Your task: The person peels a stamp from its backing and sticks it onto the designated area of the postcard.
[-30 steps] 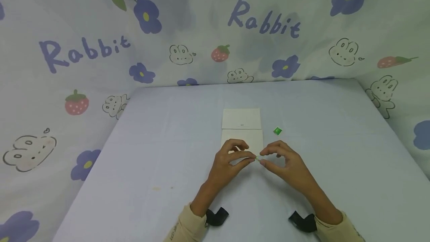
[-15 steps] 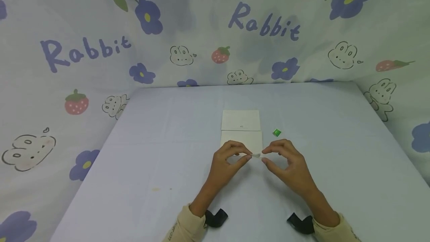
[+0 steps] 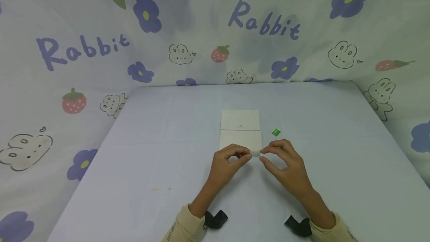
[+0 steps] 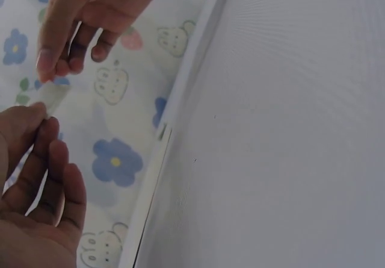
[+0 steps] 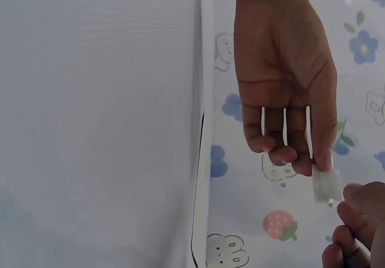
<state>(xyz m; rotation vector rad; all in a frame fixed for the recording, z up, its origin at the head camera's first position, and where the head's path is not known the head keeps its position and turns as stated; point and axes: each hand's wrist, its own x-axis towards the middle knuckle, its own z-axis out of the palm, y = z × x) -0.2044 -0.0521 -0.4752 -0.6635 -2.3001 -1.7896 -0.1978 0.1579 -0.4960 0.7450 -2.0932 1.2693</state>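
Note:
My left hand (image 3: 229, 163) pinches a small, pale, flat piece (image 3: 255, 153) between thumb and fingertips, above the lower edge of a cream folded card (image 3: 240, 137). At the piece's other edge are the thumb and forefinger of my right hand (image 3: 289, 165), their tips a little apart in the head view. In the left wrist view, the piece (image 4: 55, 97) stands up from the left fingertips, with the right fingertips close over it. The right wrist view shows the piece (image 5: 326, 185) as a whitish, slightly crinkled square.
A small green square (image 3: 276, 132) lies on the white-covered table (image 3: 151, 133), right of the card. Printed cloth (image 3: 198, 18) with flowers and rabbits hangs behind and at the sides. Black wrist mounts (image 3: 216, 219) stick out near both sleeves.
The held piece has turned: first a thin greenish edge showed, now its pale face does. Left fingertips have shifted slightly left; the right hand stays close beside it.

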